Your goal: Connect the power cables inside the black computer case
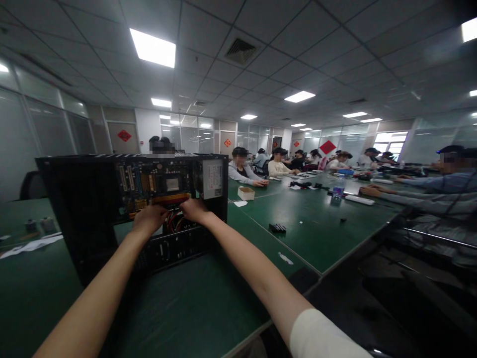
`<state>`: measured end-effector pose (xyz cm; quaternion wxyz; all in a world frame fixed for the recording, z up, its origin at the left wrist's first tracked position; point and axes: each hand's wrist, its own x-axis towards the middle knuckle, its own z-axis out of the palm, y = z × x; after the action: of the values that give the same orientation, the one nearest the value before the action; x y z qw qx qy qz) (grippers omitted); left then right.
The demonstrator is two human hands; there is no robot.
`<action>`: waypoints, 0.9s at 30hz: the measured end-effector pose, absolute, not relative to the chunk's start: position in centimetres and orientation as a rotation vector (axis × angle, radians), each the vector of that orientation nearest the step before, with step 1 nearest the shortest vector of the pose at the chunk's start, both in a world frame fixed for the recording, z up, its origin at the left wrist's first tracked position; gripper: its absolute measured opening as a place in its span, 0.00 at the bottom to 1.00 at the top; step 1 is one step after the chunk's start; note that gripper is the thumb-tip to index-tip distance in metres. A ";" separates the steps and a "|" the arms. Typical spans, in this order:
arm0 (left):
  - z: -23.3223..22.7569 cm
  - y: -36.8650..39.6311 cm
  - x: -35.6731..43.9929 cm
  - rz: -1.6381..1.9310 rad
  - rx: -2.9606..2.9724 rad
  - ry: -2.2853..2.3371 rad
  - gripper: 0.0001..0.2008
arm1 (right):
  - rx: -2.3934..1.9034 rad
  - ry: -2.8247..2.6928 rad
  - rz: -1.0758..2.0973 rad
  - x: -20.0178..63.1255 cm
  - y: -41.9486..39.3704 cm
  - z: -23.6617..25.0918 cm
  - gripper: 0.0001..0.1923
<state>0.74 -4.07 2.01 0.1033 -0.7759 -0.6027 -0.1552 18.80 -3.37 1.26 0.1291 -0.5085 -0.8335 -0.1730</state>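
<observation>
1. My left hand (149, 218) and my right hand (194, 209) both reach into the open side of a black metal computer case (93, 209), which stands upright on the green table (208, 298) with its open face turned toward me, so the inside is in plain reach

2. Both hands sit just below the green motherboard (164, 184), at a bundle of red and yellow cables (175, 221) near the middle of the case; my left fingers are curled over, knuckles toward me, and I cannot tell whether they grip a cable or only rest on it

3. My right fingers are bent down into the same bundle, close beside the left hand; they look closed on something there, but the hand hides what, so I cannot say for sure

4. A grey metal power supply box with a white label (213, 179) sits in the upper right corner of the case, just above my right hand; the cables seem to run from that side

5. My arms are stretched well forward, which I judge is because the case stands back from the table's near edge

6. On the table to the right of the case lie a small open cardboard box (246, 193), a small black ridged part (278, 227) and a white scrap (285, 258), all well apart from my hands

7. At the far left lie white paper strips (30, 245) and two small grey cylinders (37, 224)

8. Other people sit along the far and right sides of the table, their hands on their own work
</observation>
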 end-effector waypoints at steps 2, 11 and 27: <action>1.9 -4.0 0.6 -0.458 -2.295 -1.740 0.19 | -1.486 -2.419 -0.500 18.8 -3.4 1.2 0.17; 1.8 -3.5 0.7 -0.449 -2.307 -1.722 0.20 | -1.502 -2.426 -0.522 18.8 -3.5 1.3 0.16; 1.8 -3.7 0.9 -0.445 -2.344 -1.682 0.20 | -1.517 -2.422 -0.507 18.7 -3.2 1.2 0.16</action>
<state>0.90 -3.69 1.77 0.1108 -0.7980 -0.5727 -0.1516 18.70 -3.25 1.18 0.1193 -0.5188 -0.8286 -0.1733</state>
